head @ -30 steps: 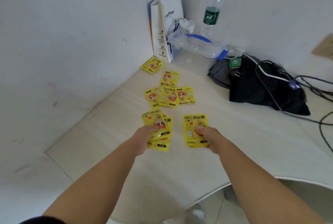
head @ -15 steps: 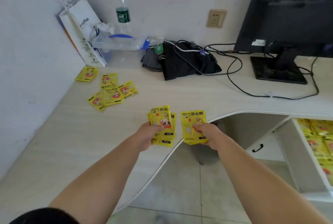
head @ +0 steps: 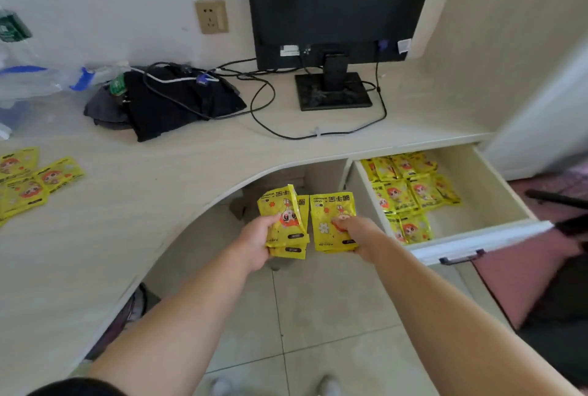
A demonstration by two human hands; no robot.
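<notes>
My left hand (head: 254, 244) grips a fanned stack of yellow hand-warmer packets (head: 286, 220), and my right hand (head: 359, 233) holds a second small stack of the same yellow packets (head: 331, 211). Both stacks hang in the air over the tiled floor, in front of the desk's curved edge. To the right an open drawer (head: 477, 236) holds several more yellow packets (head: 410, 191) lying flat. More loose packets (head: 31, 182) lie on the desk (head: 159, 179) at the far left.
A black monitor (head: 334, 4) on its stand sits at the back of the desk, with cables (head: 270, 109) trailing across. A black cloth bundle (head: 178, 102) and clear plastic bags (head: 25, 83) lie at the back left. A wall socket (head: 211, 16) is above.
The view has swung right from the desk's left corner to the open drawer. Both hands carried their packet stacks off the desk surface and rightward, now held over the floor.
</notes>
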